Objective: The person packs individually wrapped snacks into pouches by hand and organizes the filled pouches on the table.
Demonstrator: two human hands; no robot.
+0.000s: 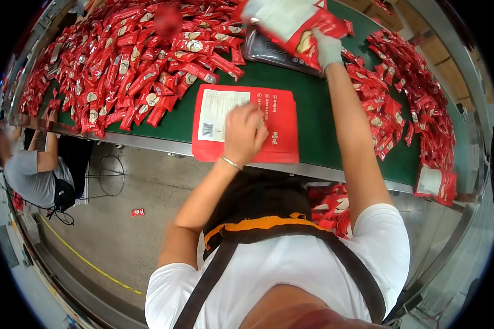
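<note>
My left hand (245, 133), bare and with a bracelet at the wrist, is over a stack of flat red pouches (282, 126) with a white label, at the front edge of the green table. Its fingers are curled and blurred, so what they hold, if anything, cannot be made out. My right hand (327, 48), in a pale glove, grips the side of a filled red and white bag (291, 23). That bag is tilted and blurred above a dark scale (274, 54).
Small red packets (142, 66) are heaped at the left, more (389, 93) at the right. A red pouch (436, 183) is at the right front edge. Another person (38, 172) is at the far left. One packet (137, 212) lies on the floor. Cardboard boxes (433, 49) are beyond the table.
</note>
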